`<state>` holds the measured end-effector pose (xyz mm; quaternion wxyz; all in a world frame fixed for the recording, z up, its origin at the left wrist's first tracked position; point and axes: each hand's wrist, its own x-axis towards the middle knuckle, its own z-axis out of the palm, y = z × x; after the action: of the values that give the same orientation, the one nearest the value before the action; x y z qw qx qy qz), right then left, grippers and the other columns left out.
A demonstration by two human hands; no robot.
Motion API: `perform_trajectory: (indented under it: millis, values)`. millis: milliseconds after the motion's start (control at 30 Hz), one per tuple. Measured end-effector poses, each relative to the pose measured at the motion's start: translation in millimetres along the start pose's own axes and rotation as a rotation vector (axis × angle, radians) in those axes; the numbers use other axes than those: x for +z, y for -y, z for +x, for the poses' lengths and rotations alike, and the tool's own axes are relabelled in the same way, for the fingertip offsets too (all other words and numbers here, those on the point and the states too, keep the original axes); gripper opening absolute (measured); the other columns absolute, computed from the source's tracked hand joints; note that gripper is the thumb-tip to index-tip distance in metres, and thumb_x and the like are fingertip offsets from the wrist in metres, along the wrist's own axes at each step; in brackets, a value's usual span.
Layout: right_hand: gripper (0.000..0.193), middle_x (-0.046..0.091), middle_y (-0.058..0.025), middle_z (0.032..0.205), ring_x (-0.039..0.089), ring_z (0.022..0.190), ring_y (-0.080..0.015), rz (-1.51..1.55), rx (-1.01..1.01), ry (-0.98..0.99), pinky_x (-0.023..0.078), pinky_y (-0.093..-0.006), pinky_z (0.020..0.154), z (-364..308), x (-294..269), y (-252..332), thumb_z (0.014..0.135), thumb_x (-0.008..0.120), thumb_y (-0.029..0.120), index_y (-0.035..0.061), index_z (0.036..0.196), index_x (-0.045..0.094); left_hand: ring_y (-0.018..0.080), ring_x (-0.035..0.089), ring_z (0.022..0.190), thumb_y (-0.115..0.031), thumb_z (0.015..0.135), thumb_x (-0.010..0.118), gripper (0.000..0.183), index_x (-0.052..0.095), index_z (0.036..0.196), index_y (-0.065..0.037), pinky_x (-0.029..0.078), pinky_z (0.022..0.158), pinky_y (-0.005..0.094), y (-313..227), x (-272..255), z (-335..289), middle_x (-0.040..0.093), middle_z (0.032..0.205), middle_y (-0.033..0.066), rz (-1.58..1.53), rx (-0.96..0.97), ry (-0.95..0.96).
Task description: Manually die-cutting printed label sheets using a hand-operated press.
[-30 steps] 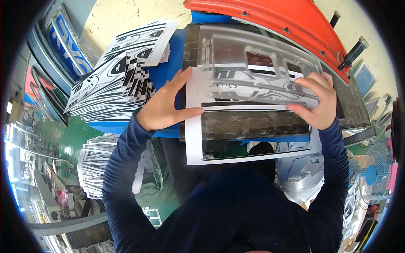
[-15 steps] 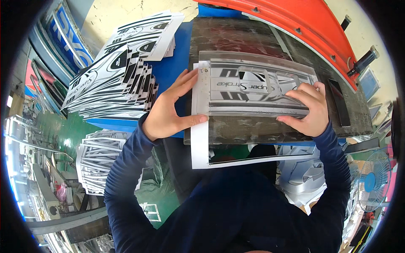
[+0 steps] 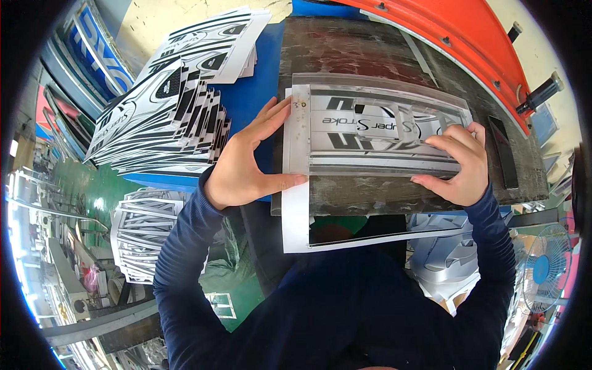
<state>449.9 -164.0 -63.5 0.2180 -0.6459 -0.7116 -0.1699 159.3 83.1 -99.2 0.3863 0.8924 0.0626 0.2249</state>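
Note:
A clear plastic template [image 3: 394,166] with cut-out openings lies over a printed black, white and grey sheet [image 3: 296,225] on a dark worn board [image 3: 345,46]. The sheet's cut-away white border hangs past the board's near edge. My left hand [image 3: 243,163] spans the template's left end, thumb on its near corner and fingers at the far corner. At the right end, my right hand [image 3: 462,166] grips the template, its fingers bent over the top and thumb at the near edge. The parts of the fingers behind the template are hidden.
A fanned stack of printed sheets [image 3: 154,132] sits on the blue surface [image 3: 250,92] at left. Below it is another pile of cut sheets [image 3: 148,234]. A black phone [image 3: 504,151] lies right of the template. A red machine part [image 3: 468,43] arches behind the board. A fan [image 3: 541,269] stands right.
The view has shifted slightly. The printed design under the template sits a little further right within it. Both hands keep nearly the same hold.

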Motion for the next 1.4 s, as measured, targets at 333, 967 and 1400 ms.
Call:
perform_trajectory:
  millis: [333, 967, 1400]
  values:
    - [0.059, 0.059, -0.0058, 0.085, 0.055, 0.08, -0.0262, 0.018, 0.025, 0.02, 0.034, -0.0411, 0.088, 3.3, 0.1, 0.3, 0.053, 0.091, 0.039, 0.0067, 0.097, 0.07, 0.0419, 0.017, 0.15, -0.019, 0.071, 0.088, 0.098, 0.034, 0.148, 0.009, 0.017, 0.121, 0.047, -2.7, 0.7, 0.3, 0.031, 0.158, 0.0224, 0.038, -0.03, 0.013]
    - [0.118, 0.033, -0.0227, 0.157, 0.026, 0.148, -0.0392, 0.257, 0.347, 0.229, 0.021, -0.0448, 0.12, -61.5, -23.3, -66.9, 0.064, 0.091, 0.036, 0.0043, 0.156, 0.025, 0.0317, 0.029, 0.148, -0.02, 0.063, 0.079, 0.101, 0.034, 0.148, 0.012, 0.018, 0.119, 0.0377, -7.6, 1.7, 8.4, 0.035, 0.156, 0.025, -0.092, -0.171, 0.028]
    - [0.12, 0.033, -0.0246, 0.156, 0.026, 0.147, -0.0429, 0.251, 0.311, 0.212, 0.02, -0.0537, 0.119, -62.3, -22.4, -68.5, 0.064, 0.089, 0.048, 0.0079, 0.157, 0.024, 0.0342, 0.034, 0.145, -0.05, 0.065, 0.083, 0.114, 0.033, 0.149, 0.009, 0.02, 0.119, 0.0427, -3.3, 6.9, 8.2, 0.033, 0.156, 0.0271, -0.184, -0.254, -0.047]
